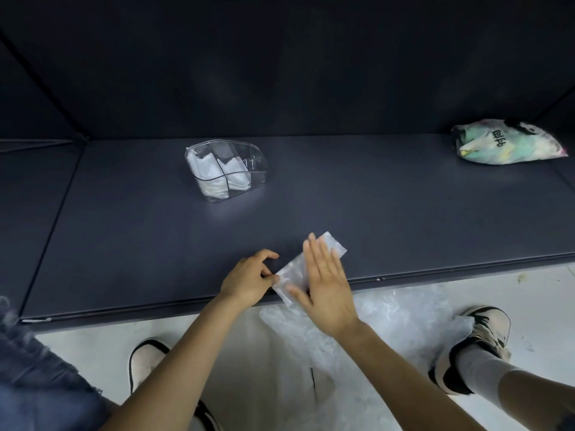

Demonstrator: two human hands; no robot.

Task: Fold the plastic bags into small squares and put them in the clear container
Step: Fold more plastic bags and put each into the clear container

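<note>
Head camera looks down on a folded clear plastic bag (311,262), a narrow strip lying slantwise on the dark table (155,244) just inside its near edge. The right hand (323,287) lies flat on top of the strip, fingers straight and close together, pointing away from the person, the thumb spread out toward the near end of the bag. The left hand (249,279) sits at the strip's near-left corner, pinching that corner between thumb and curled fingers; its forefinger is bent up over the table.

Farther back and to the left stands the clear container (227,169), a rounded tub split into compartments. White folded bags (211,174) fill the left and middle compartments, standing upright; the right compartment looks bare, though its clear walls make that hard to judge. The container is well apart from the hands.

At the far right end of the table lies a printed bag (507,141), stuffed and colourful, on its side. Below the table edge a loose heap of clear plastic (373,321) spreads over the pale floor between the person's two shoes (476,337). Dark walls close in the table behind and on both sides.
</note>
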